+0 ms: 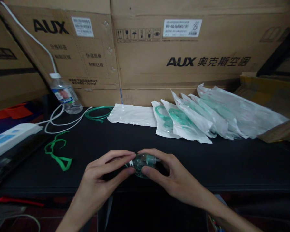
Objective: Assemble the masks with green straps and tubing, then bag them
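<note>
A see-through green oxygen mask point(140, 162) is held in both hands above the front part of the black table. My left hand point(106, 172) has its fingertips and thumb closed on the mask's left side, where a small white piece shows. My right hand point(165, 169) grips the other side, its thumb across the front and its fingers over the top, near a greenish connector point(150, 160). The hands hide part of the mask's outline. Behind them lie a flat white pouch point(132, 115) and clear-fronted packages point(183, 120) with green tubing inside.
A coil of green tubing point(98, 112) rests at the back, beside a plastic bottle point(66, 95) and white cables. To the left are a green strap point(60, 158) and a white power strip point(12, 137). Large cardboard boxes point(145, 74) wall off the table's back.
</note>
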A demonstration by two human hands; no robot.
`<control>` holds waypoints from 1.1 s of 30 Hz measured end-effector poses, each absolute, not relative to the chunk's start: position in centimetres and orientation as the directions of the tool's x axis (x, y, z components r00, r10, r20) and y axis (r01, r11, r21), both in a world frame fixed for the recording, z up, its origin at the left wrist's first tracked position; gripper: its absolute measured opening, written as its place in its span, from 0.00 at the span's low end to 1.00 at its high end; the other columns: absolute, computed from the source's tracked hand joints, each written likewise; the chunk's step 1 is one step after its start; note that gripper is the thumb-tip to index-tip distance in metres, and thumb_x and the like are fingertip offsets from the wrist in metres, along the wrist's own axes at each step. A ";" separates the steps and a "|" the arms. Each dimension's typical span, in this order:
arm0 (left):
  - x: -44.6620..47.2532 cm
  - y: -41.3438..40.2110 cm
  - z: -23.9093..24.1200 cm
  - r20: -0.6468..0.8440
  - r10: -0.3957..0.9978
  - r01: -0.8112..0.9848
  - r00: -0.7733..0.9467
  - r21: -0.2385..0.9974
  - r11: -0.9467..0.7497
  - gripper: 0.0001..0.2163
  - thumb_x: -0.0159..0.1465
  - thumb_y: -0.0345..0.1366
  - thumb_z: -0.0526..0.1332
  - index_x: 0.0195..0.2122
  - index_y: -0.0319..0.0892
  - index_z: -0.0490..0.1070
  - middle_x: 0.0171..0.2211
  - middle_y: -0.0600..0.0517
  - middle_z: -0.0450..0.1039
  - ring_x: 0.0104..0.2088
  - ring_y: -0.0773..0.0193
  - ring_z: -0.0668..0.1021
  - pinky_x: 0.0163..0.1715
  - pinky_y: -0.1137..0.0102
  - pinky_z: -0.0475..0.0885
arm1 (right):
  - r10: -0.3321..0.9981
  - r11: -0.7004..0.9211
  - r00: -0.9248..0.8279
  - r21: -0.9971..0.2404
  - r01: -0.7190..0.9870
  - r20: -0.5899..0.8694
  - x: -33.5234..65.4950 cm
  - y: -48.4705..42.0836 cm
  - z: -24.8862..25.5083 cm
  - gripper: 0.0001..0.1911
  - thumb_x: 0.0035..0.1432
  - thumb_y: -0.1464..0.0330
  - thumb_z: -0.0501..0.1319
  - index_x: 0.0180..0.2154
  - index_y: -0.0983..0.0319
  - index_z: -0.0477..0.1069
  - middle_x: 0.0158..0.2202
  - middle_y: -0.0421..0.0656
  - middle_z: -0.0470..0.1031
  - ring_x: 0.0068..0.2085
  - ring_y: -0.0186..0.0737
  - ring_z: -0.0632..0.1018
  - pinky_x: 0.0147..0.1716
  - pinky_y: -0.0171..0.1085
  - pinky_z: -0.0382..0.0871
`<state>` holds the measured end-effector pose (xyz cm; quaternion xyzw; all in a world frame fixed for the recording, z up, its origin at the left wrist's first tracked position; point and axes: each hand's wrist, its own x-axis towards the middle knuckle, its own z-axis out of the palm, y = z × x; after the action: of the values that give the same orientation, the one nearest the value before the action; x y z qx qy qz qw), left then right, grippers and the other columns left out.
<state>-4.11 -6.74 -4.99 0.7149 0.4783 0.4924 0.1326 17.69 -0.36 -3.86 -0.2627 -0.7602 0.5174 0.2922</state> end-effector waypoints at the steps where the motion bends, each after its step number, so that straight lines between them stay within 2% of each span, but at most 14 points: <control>1: -4.1 -6.8 -5.0 0.576 0.816 0.552 0.058 0.662 -0.507 0.15 0.63 0.31 0.69 0.49 0.56 0.80 0.47 0.58 0.81 0.45 0.67 0.83 0.48 0.79 0.76 | 0.700 0.329 -0.692 -0.940 0.094 0.176 17.7 -0.4 -3.9 0.13 0.68 0.62 0.62 0.53 0.54 0.73 0.43 0.38 0.79 0.49 0.40 0.77 0.50 0.37 0.69; 9: -4.1 -6.9 -4.8 0.541 0.840 0.535 0.037 0.699 -0.474 0.15 0.64 0.32 0.68 0.50 0.57 0.80 0.48 0.59 0.81 0.48 0.67 0.82 0.49 0.78 0.76 | 0.691 0.351 -0.696 -0.932 0.087 0.195 17.9 -0.3 -4.1 0.18 0.68 0.62 0.61 0.58 0.53 0.71 0.44 0.39 0.79 0.53 0.41 0.76 0.52 0.38 0.68; 15: -4.0 -7.0 -4.5 0.510 0.860 0.532 0.000 0.728 -0.432 0.10 0.67 0.34 0.65 0.46 0.54 0.82 0.45 0.57 0.83 0.45 0.64 0.84 0.47 0.76 0.78 | 0.652 0.374 -0.722 -0.926 0.042 0.231 18.0 -0.3 -3.9 0.18 0.68 0.65 0.62 0.58 0.54 0.71 0.46 0.39 0.78 0.52 0.41 0.77 0.53 0.38 0.68; 26: -4.0 -6.8 -4.8 0.489 0.872 0.578 -0.004 0.713 -0.397 0.08 0.67 0.35 0.65 0.43 0.53 0.83 0.41 0.59 0.84 0.40 0.68 0.85 0.43 0.80 0.77 | 0.662 0.380 -0.712 -0.924 0.046 0.236 18.0 -0.4 -4.0 0.19 0.67 0.68 0.63 0.58 0.54 0.71 0.50 0.40 0.79 0.54 0.41 0.76 0.54 0.38 0.68; 33: -4.1 -6.9 -5.4 0.518 0.853 0.603 0.064 0.661 -0.446 0.18 0.62 0.34 0.71 0.52 0.58 0.78 0.46 0.61 0.83 0.42 0.68 0.85 0.45 0.80 0.77 | 0.679 0.382 -0.697 -0.922 0.067 0.231 18.1 -0.3 -4.4 0.19 0.66 0.66 0.63 0.58 0.54 0.72 0.55 0.41 0.78 0.54 0.42 0.76 0.54 0.39 0.69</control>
<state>-4.10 -6.88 -5.42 0.7165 0.5082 0.4580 0.1366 18.08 -0.32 -4.39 -0.2412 -0.7732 0.5008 0.3053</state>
